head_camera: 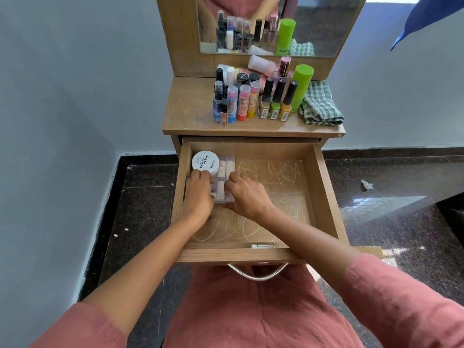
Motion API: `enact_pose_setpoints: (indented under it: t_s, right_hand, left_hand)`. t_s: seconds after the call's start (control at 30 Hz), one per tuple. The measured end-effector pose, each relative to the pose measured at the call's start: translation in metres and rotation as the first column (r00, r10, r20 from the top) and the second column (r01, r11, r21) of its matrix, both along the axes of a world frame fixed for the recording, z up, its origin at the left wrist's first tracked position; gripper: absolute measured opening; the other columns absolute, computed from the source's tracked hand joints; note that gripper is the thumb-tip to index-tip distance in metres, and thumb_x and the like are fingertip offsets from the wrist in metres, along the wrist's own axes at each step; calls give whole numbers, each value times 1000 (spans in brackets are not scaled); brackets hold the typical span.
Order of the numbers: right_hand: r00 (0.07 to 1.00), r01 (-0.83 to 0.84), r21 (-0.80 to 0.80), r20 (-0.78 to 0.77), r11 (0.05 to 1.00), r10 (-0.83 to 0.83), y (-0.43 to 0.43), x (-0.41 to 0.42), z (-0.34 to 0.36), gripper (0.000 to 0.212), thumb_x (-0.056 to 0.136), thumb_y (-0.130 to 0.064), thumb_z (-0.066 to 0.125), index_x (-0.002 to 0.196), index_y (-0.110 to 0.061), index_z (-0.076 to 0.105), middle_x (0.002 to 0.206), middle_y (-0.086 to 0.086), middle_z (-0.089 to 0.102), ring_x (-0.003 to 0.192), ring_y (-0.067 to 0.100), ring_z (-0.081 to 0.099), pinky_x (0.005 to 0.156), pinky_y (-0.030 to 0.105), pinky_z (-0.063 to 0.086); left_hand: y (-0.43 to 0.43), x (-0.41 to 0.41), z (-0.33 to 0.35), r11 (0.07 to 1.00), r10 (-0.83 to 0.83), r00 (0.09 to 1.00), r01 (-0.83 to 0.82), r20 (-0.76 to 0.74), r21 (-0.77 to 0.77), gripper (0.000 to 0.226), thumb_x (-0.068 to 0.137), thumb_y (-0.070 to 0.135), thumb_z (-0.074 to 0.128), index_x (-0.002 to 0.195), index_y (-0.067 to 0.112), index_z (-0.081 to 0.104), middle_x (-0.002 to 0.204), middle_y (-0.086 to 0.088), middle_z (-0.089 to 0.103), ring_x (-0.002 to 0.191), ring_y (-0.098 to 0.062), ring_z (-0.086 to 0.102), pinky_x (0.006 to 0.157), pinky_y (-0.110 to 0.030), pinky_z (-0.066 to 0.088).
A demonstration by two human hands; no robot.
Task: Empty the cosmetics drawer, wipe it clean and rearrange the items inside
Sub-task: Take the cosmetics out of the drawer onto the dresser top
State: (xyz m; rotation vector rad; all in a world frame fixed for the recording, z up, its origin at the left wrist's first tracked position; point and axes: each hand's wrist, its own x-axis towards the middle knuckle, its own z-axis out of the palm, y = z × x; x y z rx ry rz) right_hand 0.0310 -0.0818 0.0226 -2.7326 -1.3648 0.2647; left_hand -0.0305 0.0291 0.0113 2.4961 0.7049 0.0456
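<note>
The wooden drawer is pulled out under the dressing table. In its back left corner sits a white round nail-polish-remover jar. Beside the jar lies a clear plastic box with pale pink and white compartments. My left hand grips the box's left side, fingers curled. My right hand holds its right side, fingertips pinching the edge. The drawer's floor shows chalky scribble marks. A green checked cloth lies folded on the tabletop at the right.
Several cosmetics stand on the tabletop: lip balms, spray bottles, nail polish bottles, a green can and pink tubes. A mirror rises behind them. A metal handle hangs from the drawer front above my lap.
</note>
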Motion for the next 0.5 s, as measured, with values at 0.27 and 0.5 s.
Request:
enact_pose_setpoints:
  t_s: [0.27,0.5]
  right_hand:
    - [1000,-25,-8,12,1000,25,-3,5,-2,44,82,-35,64,113,-6,50,120,10,47,105,31,54,73,42,48]
    - [990,36,27,-138,999,-32,-20,13,-2,36,84,-25,63,110,-2,53,119,13,49,103,33,56,77,42,48]
  left_hand:
    - [-8,-3,5,995,65,996,-61,55,-83,47,84,4,61,127,5,42,133,-13,37,122,-28,40,102,-32,36]
    - [-10,-6,6,957,188,977,-158,105,-243,57,84,7,61,133,4,32,138,-13,34,123,-26,43,98,-29,37]
